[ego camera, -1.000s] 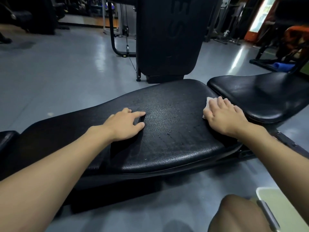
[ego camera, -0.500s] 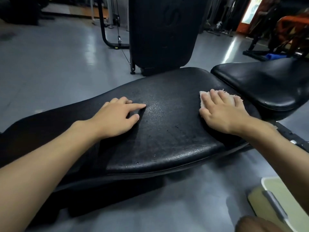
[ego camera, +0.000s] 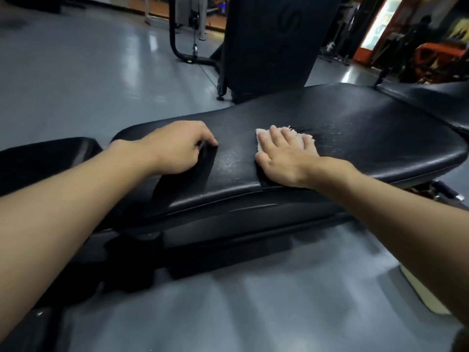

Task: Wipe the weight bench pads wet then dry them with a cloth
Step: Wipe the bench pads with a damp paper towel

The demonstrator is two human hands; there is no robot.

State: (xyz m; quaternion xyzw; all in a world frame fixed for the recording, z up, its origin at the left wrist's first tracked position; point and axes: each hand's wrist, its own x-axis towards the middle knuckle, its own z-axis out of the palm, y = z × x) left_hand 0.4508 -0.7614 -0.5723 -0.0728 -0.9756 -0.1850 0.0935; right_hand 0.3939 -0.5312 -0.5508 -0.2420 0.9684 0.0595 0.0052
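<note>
On the bench pad (ego camera: pixel 355 138), right hand (ego camera: pixel 284 160) presses cloth (ego camera: pixel 261 142), fingers flat; left hand (ego camera: pixel 175 148) rests (fingers loosely bent).

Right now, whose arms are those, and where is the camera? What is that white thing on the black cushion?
There is no machine here, just a person cleaning in a gym. The camera sits on the person's head and looks forward and down, so the two arms you see are their own. The long black cushion is a weight bench pad. The right hand lies flat with straight fingers, pressing a white cloth on the pad. The left hand rests on the pad with fingers loosely curled and holds nothing. Shiny specks on the pad look like water drops. A second pad sits to the right, and a big black machine stands behind.
</note>
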